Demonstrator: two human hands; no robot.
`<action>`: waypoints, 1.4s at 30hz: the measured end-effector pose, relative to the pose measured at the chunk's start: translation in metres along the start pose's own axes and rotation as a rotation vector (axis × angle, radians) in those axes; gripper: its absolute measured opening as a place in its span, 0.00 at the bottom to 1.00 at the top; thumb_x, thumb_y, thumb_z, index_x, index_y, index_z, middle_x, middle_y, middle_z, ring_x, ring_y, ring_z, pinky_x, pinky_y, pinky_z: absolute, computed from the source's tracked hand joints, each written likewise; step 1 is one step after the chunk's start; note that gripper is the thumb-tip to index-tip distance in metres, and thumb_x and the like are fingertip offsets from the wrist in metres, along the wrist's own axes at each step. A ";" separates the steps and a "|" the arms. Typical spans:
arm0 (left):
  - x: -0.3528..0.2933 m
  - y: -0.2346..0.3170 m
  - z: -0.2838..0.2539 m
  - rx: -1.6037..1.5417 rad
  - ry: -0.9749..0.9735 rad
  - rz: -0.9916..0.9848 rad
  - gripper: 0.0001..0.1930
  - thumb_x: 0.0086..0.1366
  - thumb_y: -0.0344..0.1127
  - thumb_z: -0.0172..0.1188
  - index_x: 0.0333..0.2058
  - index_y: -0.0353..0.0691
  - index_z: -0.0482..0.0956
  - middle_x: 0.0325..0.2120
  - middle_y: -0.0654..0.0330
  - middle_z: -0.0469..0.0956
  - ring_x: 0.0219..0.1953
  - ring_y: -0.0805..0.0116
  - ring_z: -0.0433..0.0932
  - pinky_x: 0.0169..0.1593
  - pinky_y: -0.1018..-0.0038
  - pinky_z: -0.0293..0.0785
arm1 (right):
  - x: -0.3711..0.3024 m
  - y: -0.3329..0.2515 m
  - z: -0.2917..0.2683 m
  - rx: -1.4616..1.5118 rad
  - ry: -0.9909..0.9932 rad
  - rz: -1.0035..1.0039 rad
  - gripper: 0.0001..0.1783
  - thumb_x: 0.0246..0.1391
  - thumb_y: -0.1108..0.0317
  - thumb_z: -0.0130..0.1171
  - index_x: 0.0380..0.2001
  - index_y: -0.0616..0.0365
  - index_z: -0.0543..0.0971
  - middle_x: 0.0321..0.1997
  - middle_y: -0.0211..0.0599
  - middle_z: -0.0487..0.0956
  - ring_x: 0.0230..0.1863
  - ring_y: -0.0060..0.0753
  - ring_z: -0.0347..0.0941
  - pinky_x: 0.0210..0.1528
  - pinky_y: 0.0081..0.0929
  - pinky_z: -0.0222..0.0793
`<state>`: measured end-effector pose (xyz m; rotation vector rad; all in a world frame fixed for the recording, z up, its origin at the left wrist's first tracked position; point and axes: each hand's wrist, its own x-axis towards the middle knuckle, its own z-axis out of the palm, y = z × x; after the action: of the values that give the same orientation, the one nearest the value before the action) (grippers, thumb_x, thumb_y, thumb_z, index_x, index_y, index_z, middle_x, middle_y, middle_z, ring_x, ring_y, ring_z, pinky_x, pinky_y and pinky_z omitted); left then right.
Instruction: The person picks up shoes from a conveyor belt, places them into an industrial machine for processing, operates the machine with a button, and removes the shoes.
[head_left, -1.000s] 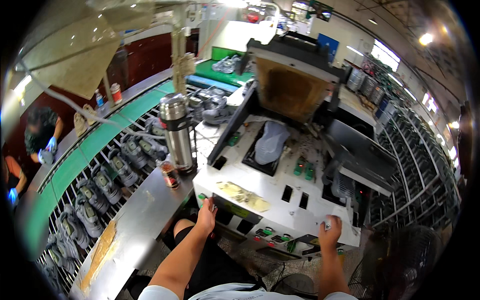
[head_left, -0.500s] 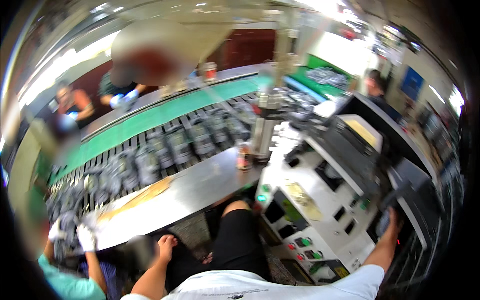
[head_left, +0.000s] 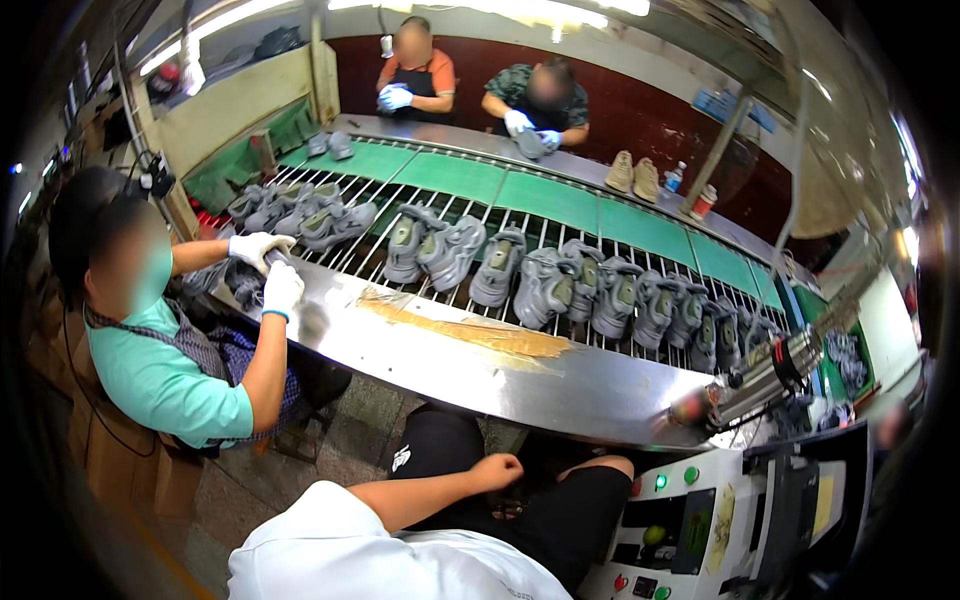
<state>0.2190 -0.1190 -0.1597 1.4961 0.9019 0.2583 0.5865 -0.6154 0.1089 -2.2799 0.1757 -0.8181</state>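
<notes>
My left hand (head_left: 497,472) hangs over my lap between my black shorts, its fingers loosely curled and nothing visible in them. It touches no shoe and is apart from the metal table (head_left: 450,375) in front. My right hand is out of view. Nearest on my right is the grey machine's control panel (head_left: 690,500), with green and red buttons. Beyond the table, a row of grey sneakers (head_left: 545,287) stands on a slatted roller conveyor (head_left: 375,255).
At left a co-worker in a green shirt (head_left: 180,385) handles a shoe with white gloves. Two people (head_left: 415,75) work behind the green belt (head_left: 455,180). Beige shoes (head_left: 646,180) and bottles (head_left: 704,203) stand on the far ledge. A metal cylinder fixture (head_left: 765,385) rises at right.
The view has swung left, bringing the co-worker and conveyor toward the middle. My right hand, earlier at the machine holding something grey, has left the picture. My left hand stays curled near my lap.
</notes>
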 end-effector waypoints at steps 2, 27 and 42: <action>-0.003 0.005 0.025 -0.102 -0.198 0.105 0.12 0.59 0.39 0.59 0.38 0.39 0.80 0.31 0.58 0.80 0.34 0.69 0.79 0.39 0.72 0.74 | -0.045 -0.045 0.017 0.279 -0.095 -0.013 0.47 0.43 0.48 0.60 0.64 0.55 0.58 0.68 0.42 0.58 0.68 0.42 0.53 0.68 0.38 0.50; -0.002 0.026 -0.487 -0.681 0.939 0.377 0.18 0.52 0.26 0.63 0.44 0.31 0.75 0.37 0.57 0.79 0.36 0.68 0.77 0.43 0.72 0.74 | -0.560 -0.371 0.347 0.601 -1.258 -1.218 0.17 0.43 0.59 0.57 0.36 0.56 0.77 0.30 0.40 0.77 0.34 0.48 0.73 0.39 0.42 0.69; 0.172 0.019 -0.528 0.536 1.133 0.141 0.31 0.48 0.30 0.62 0.55 0.35 0.70 0.55 0.49 0.70 0.58 0.55 0.68 0.59 0.68 0.65 | -0.561 -0.376 0.348 0.468 -1.248 -1.220 0.13 0.43 0.60 0.57 0.32 0.53 0.77 0.29 0.37 0.76 0.34 0.43 0.74 0.36 0.39 0.70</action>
<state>-0.0020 0.3883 -0.1139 1.8973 1.8574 1.1062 0.3144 0.0544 -0.1228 -1.8397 -1.8326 0.2241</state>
